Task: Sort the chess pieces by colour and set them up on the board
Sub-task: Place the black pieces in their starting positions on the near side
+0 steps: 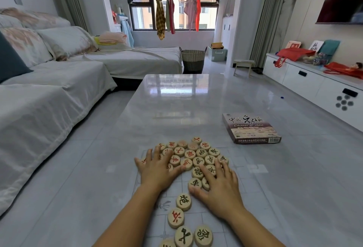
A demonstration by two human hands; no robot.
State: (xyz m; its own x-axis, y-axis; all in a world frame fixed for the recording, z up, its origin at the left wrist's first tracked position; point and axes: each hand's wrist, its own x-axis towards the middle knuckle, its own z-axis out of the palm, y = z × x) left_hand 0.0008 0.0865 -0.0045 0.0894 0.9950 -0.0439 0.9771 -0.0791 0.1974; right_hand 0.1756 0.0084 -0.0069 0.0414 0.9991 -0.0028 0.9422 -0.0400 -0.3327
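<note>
stage: early, sorting not finished, setup not started (my read)
table (196, 99): glossy, pale; everything sits on its near end
board (231, 233): thin see-through sheet with faint grid lines, flat on the table under the pieces; hard to make out its edges
pile (193, 156): round wooden discs, face up, packed edge to edge in one cluster on the far part of the board
colour mix: red-marked discs mostly on the left and far side of the pile, black-marked ones mostly right and near side; split is rough, they touch in the middle, no clean gap
strays: black disc (183, 201) just below the pile between the wrists; red disc (175, 217) next toward camera; two more black discs (183, 236) and (203, 235) at the bottom edge, plus one cut off by the frame
left hand (157, 170): flat, palm down, fingers spread, lying on the left side of the pile; nothing pinched or lifted, some discs hidden under it
right hand (220, 184): flat, palm down, fingers spread over the black discs on the right; thumb touching one disc's edge, no grip on any
box (251, 129): game box, lying flat, well off to the right, clear of the pile
done: pieces out of the box, face up, partly grouped
left: pull the two colours apart, collect the strays, place every disc on grid points; none looks placed yet
risk: hands cover several discs, their colour can't be told
</note>
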